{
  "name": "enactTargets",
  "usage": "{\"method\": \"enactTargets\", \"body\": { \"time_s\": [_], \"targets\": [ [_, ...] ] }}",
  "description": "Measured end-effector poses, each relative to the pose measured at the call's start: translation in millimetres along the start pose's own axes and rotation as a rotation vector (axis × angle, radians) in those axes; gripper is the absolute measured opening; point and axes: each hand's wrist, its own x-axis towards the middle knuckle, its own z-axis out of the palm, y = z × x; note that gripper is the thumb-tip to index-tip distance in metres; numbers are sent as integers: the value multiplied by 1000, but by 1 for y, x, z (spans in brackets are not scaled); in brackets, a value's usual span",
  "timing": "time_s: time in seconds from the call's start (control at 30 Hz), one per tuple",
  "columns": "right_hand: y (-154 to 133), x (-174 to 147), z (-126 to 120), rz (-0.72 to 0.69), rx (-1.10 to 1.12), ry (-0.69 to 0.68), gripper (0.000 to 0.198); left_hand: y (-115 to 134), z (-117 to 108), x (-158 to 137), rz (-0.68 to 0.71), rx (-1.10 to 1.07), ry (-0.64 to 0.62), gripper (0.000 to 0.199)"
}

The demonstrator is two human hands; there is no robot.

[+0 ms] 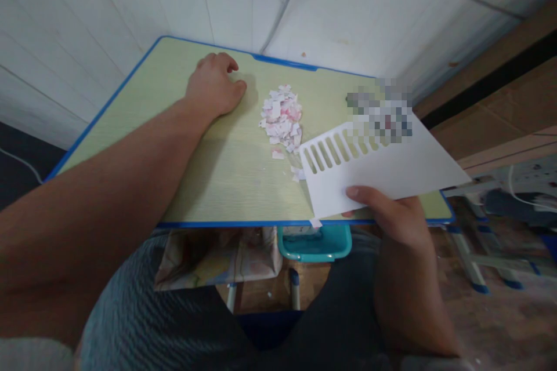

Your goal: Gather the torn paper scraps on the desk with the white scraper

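Observation:
A heap of small torn paper scraps (282,119), white and pinkish, lies in the middle of the pale green tabletop (235,185). To the left of this heap, my left hand (215,84) rests on the table, thumb apart from its loosely curled fingers, holding nothing. My right hand (394,211) grips the near edge of a white slotted sheet (343,188), thumb on top. The sheet is tilted over the table's right side, with a row of long cut-out slots. A few scraps lie by its left edge, and one paper scrap (315,222) is at the table's front edge.
Below the front edge are a turquoise plastic basket (335,243) and a patterned cloth pouch (221,261). A white panelled wall (226,0) stands behind the table, with a grey cable (285,3). Brown boards (500,87) stand at right. Dark items behind the sheet are pixelated.

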Motion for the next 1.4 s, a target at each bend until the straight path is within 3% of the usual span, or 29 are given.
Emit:
{"method": "enactTargets", "body": {
  "time_s": [0.5, 0.77, 1.1, 1.4],
  "targets": [
    [12, 9, -8, -61, 59, -131, 32, -3, 13, 5, 34, 62, 101, 45],
    [2, 15, 10, -177, -91, 73, 35, -5, 9, 6, 42, 44, 62, 48],
    [3, 12, 11, -190, -128, 128, 42, -7, 12, 7, 52, 26, 73, 45],
    [12, 8, 9, -167, -35, 190, 25, -10, 13, 9, 57, 18, 79, 46]
  ]
}}
